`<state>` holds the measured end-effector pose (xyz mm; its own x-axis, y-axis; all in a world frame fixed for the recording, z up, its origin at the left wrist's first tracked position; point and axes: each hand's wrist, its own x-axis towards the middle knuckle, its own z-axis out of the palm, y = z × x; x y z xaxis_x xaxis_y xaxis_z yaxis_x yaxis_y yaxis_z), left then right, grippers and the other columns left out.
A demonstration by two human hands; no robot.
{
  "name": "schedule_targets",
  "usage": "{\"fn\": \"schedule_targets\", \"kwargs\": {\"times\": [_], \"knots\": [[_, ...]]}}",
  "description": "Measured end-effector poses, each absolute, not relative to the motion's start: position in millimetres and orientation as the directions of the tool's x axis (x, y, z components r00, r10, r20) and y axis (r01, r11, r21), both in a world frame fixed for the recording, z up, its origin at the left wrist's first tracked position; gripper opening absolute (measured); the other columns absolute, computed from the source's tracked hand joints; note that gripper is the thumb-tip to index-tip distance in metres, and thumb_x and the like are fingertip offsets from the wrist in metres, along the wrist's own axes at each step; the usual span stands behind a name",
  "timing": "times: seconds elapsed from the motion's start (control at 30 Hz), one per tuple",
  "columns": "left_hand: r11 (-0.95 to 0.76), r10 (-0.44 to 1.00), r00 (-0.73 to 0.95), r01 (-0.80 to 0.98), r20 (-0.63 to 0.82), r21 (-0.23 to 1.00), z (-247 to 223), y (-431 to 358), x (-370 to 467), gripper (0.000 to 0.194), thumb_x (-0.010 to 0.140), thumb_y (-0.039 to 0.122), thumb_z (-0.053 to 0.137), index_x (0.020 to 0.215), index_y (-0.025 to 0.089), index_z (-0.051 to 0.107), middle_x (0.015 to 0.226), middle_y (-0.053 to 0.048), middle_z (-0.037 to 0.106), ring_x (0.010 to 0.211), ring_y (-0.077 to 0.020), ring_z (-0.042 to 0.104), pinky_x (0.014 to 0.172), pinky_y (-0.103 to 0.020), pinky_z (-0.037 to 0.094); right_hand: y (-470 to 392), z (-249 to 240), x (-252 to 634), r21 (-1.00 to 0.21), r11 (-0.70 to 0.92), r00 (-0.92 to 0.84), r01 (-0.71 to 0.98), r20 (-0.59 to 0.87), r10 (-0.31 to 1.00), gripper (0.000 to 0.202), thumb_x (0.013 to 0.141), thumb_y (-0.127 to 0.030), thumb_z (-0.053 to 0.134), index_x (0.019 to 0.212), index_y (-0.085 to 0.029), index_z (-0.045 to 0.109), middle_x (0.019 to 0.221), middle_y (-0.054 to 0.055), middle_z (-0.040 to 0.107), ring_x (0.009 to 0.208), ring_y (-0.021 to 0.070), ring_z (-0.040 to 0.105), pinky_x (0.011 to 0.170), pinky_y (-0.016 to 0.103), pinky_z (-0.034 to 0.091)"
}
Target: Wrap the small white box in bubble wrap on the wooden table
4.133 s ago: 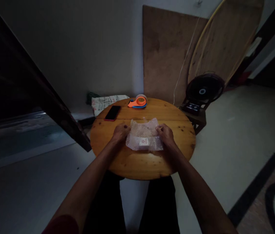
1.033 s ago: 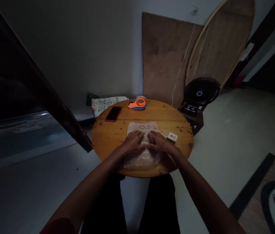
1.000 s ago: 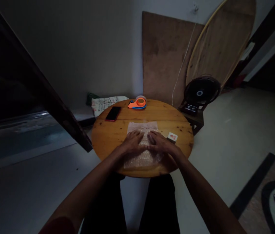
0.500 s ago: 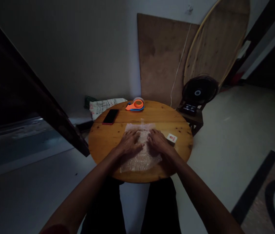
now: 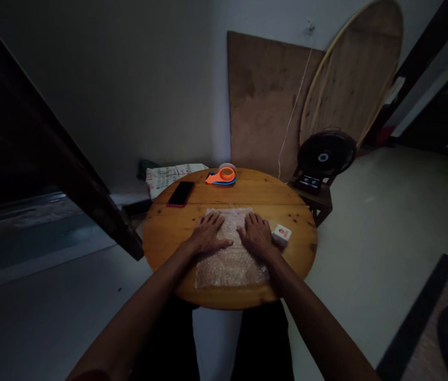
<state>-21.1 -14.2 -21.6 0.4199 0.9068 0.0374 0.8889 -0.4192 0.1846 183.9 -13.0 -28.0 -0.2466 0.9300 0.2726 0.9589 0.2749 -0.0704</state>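
Note:
A sheet of clear bubble wrap [image 5: 229,267] lies flat on the round wooden table [image 5: 160,233], close to its front edge. My left hand [image 5: 210,234] rests palm down on the wrap's left side, fingers spread and thumb pointing inward. On the right side of the wrap lies my right hand [image 5: 256,234], also flat with its fingers apart. Just right of that hand sits a small white box [image 5: 282,235] with a red mark on top. Neither hand grips anything.
An orange and blue tape dispenser [image 5: 224,175] stands at the table's back edge. A phone [image 5: 181,193] lies at the back left. Beyond the table's right edge, a black fan [image 5: 322,157] stands on a wooden chair [image 5: 319,196]. Boards lean on the wall.
Both hands have flattened out, with the right fingers now stretched forward. The bubble wrap's far edge looks smoother and lies flatter. My view has shifted slightly.

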Motion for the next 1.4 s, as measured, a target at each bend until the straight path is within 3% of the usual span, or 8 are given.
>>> {"fn": "schedule_targets", "kwargs": {"times": [0.23,0.57,0.77,0.97,1.1,1.2,1.3,1.4], "knots": [[-0.367,0.928,0.348,0.917,0.135,0.156,-21.8,-12.1,-23.2,0.065,0.088,0.065,0.031,0.137,0.023,0.042,0.148,-0.012,0.037,0.136,-0.0316,0.031,0.108,-0.049,0.026,-15.0,-26.2,183.5,-0.083,0.262,-0.229,0.961,0.287,0.93,0.045,0.093,-0.048,0.039,0.118,-0.013,0.053,0.125,0.016,0.054,0.112,0.029,0.043,0.092,0.04,0.029],[-0.186,0.977,0.173,0.977,0.123,0.107,-29.7,-13.3,-25.9,0.083,0.082,0.075,0.029,0.139,0.015,0.039,0.149,-0.018,0.035,0.139,-0.0375,0.026,0.11,-0.057,0.018,-14.5,-30.2,182.9,-0.095,0.221,-0.185,0.971,0.293,0.938,0.056,0.092,-0.051,0.037,0.127,-0.008,0.049,0.138,0.021,0.045,0.125,0.0325,0.035,0.098,0.044,0.026],[-0.323,0.942,0.31,0.941,0.129,0.101,-31.2,-19.7,-19.0,0.077,0.087,0.07,0.023,0.142,0.018,0.037,0.154,-0.014,0.026,0.142,-0.0336,0.021,0.112,-0.056,0.016,-13.7,-31.7,183.2,-0.111,0.219,-0.179,0.969,0.291,0.94,0.058,0.092,-0.051,0.038,0.13,-0.007,0.047,0.138,0.022,0.046,0.126,0.0329,0.035,0.099,0.045,0.027],[-0.297,0.955,0.294,0.947,0.045,0.121,-33.9,-12.1,-26.5,0.084,0.083,0.076,0.022,0.149,0.023,0.022,0.158,-0.011,0.015,0.144,-0.0334,0.014,0.111,-0.062,0.012,-10.7,-35.1,184.9,-0.128,0.191,-0.15,0.973,0.274,0.95,0.057,0.093,-0.049,0.034,0.132,-0.009,0.045,0.143,0.021,0.041,0.131,0.0328,0.03,0.101,0.046,0.024],[-0.262,0.965,0.264,0.956,0.006,0.13,-23.3,-15.2,-22.6,0.082,0.084,0.074,0.025,0.148,0.023,0.025,0.157,-0.012,0.016,0.144,-0.0344,0.014,0.111,-0.063,0.011,-8.0,-36.8,185.7,-0.137,0.199,-0.157,0.97,0.272,0.95,0.053,0.094,-0.045,0.033,0.132,-0.01,0.045,0.144,0.02,0.04,0.132,0.0319,0.029,0.101,0.045,0.023],[-0.23,0.973,0.224,0.964,0.054,0.132,-15.6,-31.7,-11.2,0.073,0.089,0.065,0.025,0.146,0.019,0.029,0.157,-0.014,0.015,0.145,-0.0348,0.011,0.111,-0.063,0.009,-7.8,-36.6,185.9,-0.146,0.194,-0.151,0.97,0.262,0.953,0.052,0.094,-0.044,0.033,0.132,-0.01,0.045,0.143,0.019,0.041,0.132,0.0319,0.029,0.101,0.045,0.023],[-0.431,0.902,0.422,0.89,0.091,0.149,-13.9,-56.1,0.8,0.064,0.094,0.056,0.023,0.148,0.021,0.025,0.157,-0.012,0.018,0.145,-0.028,0.013,0.115,-0.053,0.009,-8.8,-36.0,186.3,-0.159,0.198,-0.15,0.967,0.274,0.95,0.049,0.095,-0.042,0.032,0.13,-0.011,0.046,0.142,0.019,0.042,0.131,0.0315,0.03,0.1,0.045,0.024],[-0.514,0.857,0.512,0.841,0.062,0.169,-16.3,-73.3,5.0,0.078,0.086,0.069,0.032,0.148,0.022,0.025,0.157,-0.012,0.017,0.145,-0.0311,0.013,0.116,-0.051,0.009,-9.5,-34.7,186.8,-0.171,0.201,-0.15,0.964,0.273,0.95,0.046,0.095,-0.04,0.032,0.129,-0.012,0.047,0.139,0.018,0.045,0.129,0.0304,0.032,0.099,0.044,0.025]]}}
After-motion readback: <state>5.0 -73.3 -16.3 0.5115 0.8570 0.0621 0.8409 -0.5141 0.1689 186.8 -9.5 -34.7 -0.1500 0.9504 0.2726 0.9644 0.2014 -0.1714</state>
